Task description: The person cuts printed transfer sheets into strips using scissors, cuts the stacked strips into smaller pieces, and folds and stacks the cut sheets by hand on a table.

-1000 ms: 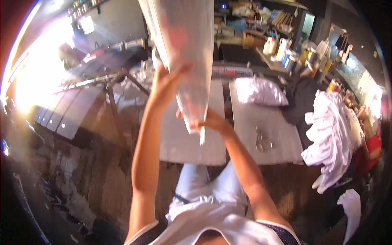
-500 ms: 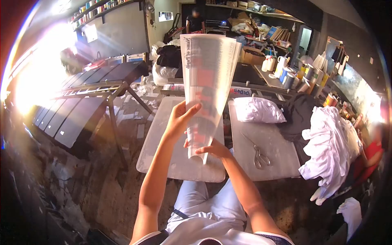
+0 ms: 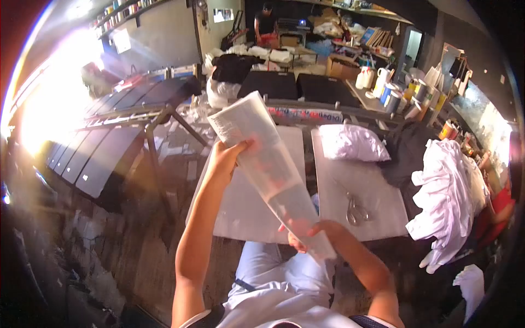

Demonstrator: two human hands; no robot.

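A translucent folded sheet (image 3: 265, 158) with faint print and reddish patches slants from upper left to lower right. My left hand (image 3: 231, 158) grips its left edge near the upper part, thumb on top. At the lower end my right hand (image 3: 314, 234) holds the sheet, with fingertips showing on its left side. Beneath it lies the left grey board (image 3: 235, 210). On the right grey board (image 3: 377, 188) rest metal scissors (image 3: 354, 210) and a shiny white bundle (image 3: 353, 142).
White cloth (image 3: 445, 191) is heaped at the right, near a person in red (image 3: 500, 210). Bottles and tubs (image 3: 391, 98) stand behind. Dark panels (image 3: 104, 158) on a metal frame are at the left. Another person (image 3: 266, 24) stands at the back.
The sheet has come down from upright to a slant, its lower end shifting right. It now looks flatter and narrower. My right hand has moved down and right with it.
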